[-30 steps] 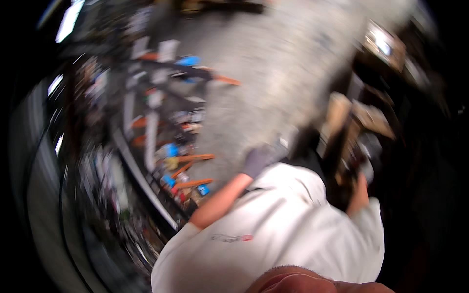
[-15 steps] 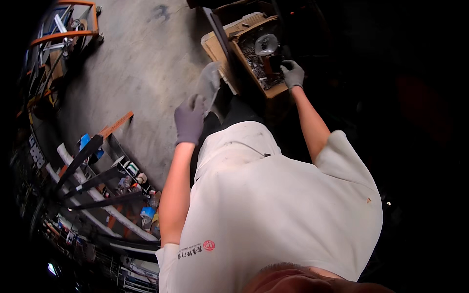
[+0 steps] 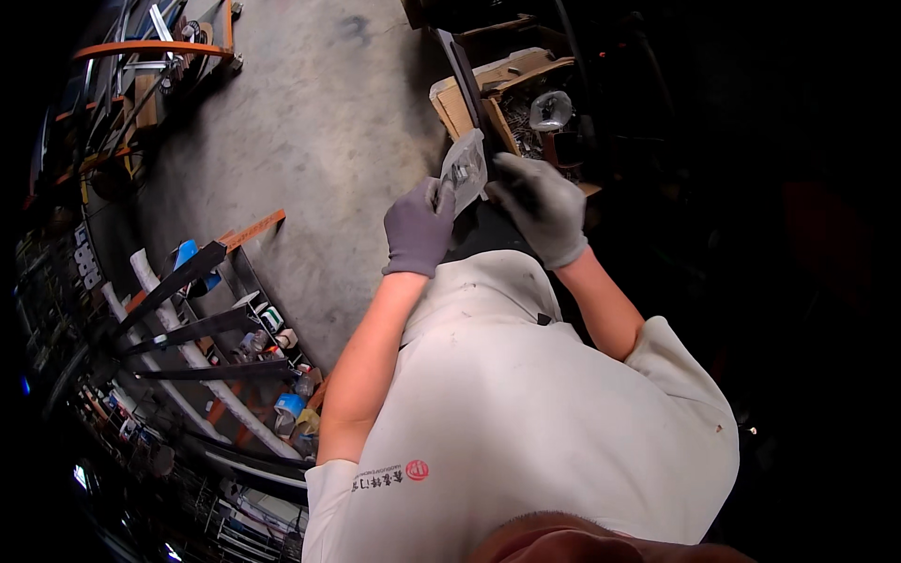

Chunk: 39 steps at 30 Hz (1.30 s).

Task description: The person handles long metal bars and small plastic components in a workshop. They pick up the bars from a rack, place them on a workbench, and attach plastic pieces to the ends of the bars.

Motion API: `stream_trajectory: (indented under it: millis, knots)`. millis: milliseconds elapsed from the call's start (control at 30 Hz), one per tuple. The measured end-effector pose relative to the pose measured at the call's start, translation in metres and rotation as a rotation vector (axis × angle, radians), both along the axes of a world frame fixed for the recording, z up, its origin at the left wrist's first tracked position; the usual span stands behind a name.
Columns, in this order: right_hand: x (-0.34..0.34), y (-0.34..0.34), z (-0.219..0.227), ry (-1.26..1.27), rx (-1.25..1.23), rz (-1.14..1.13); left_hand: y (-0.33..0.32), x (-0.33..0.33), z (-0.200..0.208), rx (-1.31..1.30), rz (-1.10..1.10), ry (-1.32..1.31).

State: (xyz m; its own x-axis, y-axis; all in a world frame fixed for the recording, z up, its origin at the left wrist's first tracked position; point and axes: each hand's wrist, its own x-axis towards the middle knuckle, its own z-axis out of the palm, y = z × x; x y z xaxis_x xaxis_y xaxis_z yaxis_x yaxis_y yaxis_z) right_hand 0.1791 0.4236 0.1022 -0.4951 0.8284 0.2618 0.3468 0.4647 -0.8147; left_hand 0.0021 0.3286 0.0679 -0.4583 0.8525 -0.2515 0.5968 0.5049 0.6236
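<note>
My left hand, in a grey-purple knit glove, is closed on the edge of a clear plastic bag. Small grey pieces show through the bag's film. Just right of it is my right hand, in a pale grey glove with darkened fingers. Its thumb and fingers bend in toward the bag, slightly blurred; what they pinch, if anything, is hidden. Beyond the hands stands an open cardboard box of small dark metal pieces. A clear, rounded plastic item lies on top of them.
A dark upright bar stands along the box's left side. On the left are an orange-framed rack with metal lengths and a stand with dark arms, bottles and a blue container. Grey concrete floor lies between.
My right hand has come back from the box to beside the bag. The left hand and bag have shifted right in the picture; the whole view has shifted too.
</note>
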Motion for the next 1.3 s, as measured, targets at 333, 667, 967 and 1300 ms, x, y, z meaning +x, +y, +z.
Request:
stream_trajectory:
  millis: [333,667,967,1300]
  knots:
    - [0.167,0.080,-0.275,-0.772,-0.424,-0.406,-0.022,-0.002,-0.010,-0.107,0.070,-0.061]
    - [0.143,0.096,-0.409,-1.147,-0.423,-0.223,-0.056,0.000,-0.013,-0.292,0.139,-0.114]
    - [0.152,0.085,-0.354,-0.899,-0.535,-0.465,-0.044,0.007,-0.002,-0.222,0.149,-0.126]
    - [0.165,0.063,-0.318,-0.569,-0.415,-0.605,-0.029,0.009,-0.009,-0.123,0.040,-0.084]
